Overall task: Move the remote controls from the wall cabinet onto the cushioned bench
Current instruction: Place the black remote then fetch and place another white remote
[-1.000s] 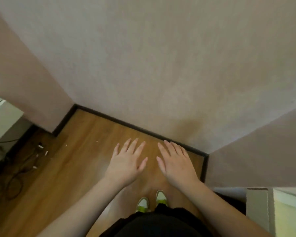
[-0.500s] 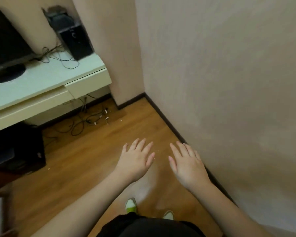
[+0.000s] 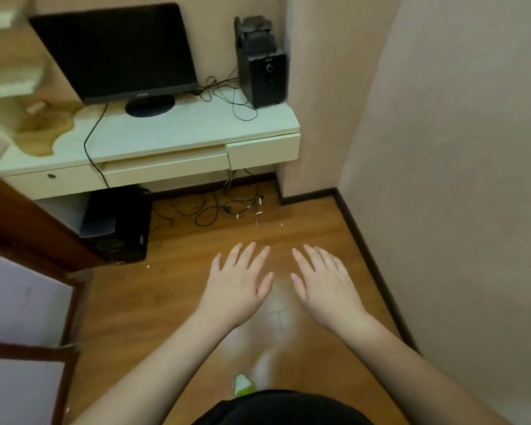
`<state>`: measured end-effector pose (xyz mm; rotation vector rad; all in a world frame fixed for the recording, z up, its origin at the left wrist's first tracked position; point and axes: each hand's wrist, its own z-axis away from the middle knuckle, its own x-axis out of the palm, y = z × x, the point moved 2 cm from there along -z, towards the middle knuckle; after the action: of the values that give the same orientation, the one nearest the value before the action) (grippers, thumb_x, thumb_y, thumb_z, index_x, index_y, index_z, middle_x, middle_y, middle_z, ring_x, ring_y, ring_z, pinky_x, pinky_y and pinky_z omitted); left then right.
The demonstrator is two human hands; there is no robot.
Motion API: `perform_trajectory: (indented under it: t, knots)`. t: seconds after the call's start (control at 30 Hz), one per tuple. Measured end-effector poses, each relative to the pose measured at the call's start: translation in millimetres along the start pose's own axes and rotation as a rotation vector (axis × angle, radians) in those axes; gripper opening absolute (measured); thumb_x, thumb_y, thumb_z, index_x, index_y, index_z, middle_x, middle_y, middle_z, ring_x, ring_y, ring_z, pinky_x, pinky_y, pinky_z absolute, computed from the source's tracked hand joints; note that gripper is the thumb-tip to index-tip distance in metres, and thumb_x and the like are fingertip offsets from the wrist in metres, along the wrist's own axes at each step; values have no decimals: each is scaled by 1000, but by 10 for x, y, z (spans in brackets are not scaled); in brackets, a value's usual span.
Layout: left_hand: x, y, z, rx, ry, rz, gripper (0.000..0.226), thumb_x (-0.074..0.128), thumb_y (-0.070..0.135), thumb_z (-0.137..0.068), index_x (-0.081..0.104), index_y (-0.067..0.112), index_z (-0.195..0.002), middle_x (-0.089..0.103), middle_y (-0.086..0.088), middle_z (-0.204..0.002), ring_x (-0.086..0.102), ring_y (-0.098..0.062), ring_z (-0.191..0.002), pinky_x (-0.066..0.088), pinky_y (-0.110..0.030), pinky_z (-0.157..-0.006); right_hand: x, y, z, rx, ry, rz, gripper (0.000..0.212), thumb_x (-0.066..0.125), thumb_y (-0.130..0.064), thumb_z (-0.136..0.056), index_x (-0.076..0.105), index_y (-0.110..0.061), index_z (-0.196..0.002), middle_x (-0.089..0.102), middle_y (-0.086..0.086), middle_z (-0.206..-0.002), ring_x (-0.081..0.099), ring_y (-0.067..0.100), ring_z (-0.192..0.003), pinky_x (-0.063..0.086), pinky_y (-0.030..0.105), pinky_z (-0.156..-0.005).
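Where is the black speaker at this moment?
In the head view, the black speaker stands at the right end of the white desk, in the wall corner, to the right of the monitor, with loose cables between them.

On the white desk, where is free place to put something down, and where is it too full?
The desk is bare in front of the monitor, toward the front edge. Between the monitor's foot and the speaker loose cables crowd it. The left end looks stained and blurred.
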<state>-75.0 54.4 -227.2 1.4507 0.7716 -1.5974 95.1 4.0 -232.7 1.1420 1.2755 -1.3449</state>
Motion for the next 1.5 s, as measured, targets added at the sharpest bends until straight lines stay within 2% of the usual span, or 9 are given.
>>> perform_trajectory:
  t: [0.2, 0.3, 0.37, 0.57, 0.83, 1.0, 1.17, 1.33, 1.5]
  knots:
    - [-207, -723, -43, -86, 12, 45, 61, 16, 58, -95, 11, 34, -151, 16, 2, -161, 9, -21, -148, 16, -53, -117, -62, -551, -579, -119, -1, -7, 55, 29, -46, -96, 42, -19, -142, 49, 8, -143, 43, 25, -133, 33, 42, -109]
    - [-276, -915, -116, -104, 46, 44, 64, 6, 59, -92, 15, 34, -151, 20, 3, -159, 12, -21, -147, 19, -52, -116, -115, -655, -851, -178, -34, -48, 52, 32, -45, -98, 34, -25, -146, 40, 3, -149, 34, 20, -139, 24, 37, -113]
    - [-308, -988, -230, -118, 81, 52, 68, 0, 60, -90, 19, 35, -150, 25, 3, -158, 16, -20, -147, 22, -51, -115, -170, -652, -1009, -196, -21, -60, 51, 34, -44, -98, 36, -26, -145, 42, 1, -148, 35, 18, -138, 23, 35, -113]
    - [-368, -930, -803, -155, 93, 61, 61, 9, 59, -94, 21, 36, -149, 27, 4, -157, 19, -20, -146, 23, -49, -115, -299, -344, -1486, -202, 22, -42, 50, 40, -44, -96, 42, -24, -142, 48, 1, -143, 41, 17, -134, 29, 34, -110]
    - [-830, -671, -1742, -175, 90, 11, 55, 17, 56, -97, 20, 38, -148, 27, 4, -157, 19, -19, -145, 22, -46, -115, -618, 289, -2214, -217, 15, -40, 53, 31, -47, -97, 31, -27, -146, 37, -2, -150, 31, 17, -139, 22, 34, -113]
    - [-1124, -584, -2156, -188, 129, -33, 60, 11, 57, -93, 24, 37, -148, 30, 4, -156, 22, -18, -144, 23, -44, -113, -861, 499, -2640, -216, 59, -5, 61, 19, -50, -91, 42, -24, -141, 47, 2, -143, 42, 23, -133, 34, 40, -107]
    - [-1426, -656, -2507, -185, 191, -63, 65, 9, 58, -88, 33, 34, -143, 39, 1, -150, 32, -20, -139, 32, -45, -108, -1088, 528, -3037, -223, 105, 26, 56, 24, -47, -90, 53, -23, -131, 56, 3, -132, 51, 25, -123, 41, 41, -100]
    - [-1607, -888, -2816, -170, 215, -23, 55, 23, 55, -95, 28, 35, -146, 31, 3, -155, 25, -18, -143, 28, -44, -112, -1230, 355, -3478, -217, 117, 28, 55, 27, -46, -88, 57, -21, -127, 59, 6, -129, 53, 27, -120, 44, 42, -96]
    - [-1779, -1319, -3060, -142, 231, -21, 54, 23, 53, -97, 26, 34, -147, 25, 3, -158, 18, -19, -145, 18, -46, -116, -1341, -20, -3959, -241, 148, 68, 47, 36, -42, -90, 58, -22, -127, 60, 7, -129, 54, 28, -119, 44, 43, -97]
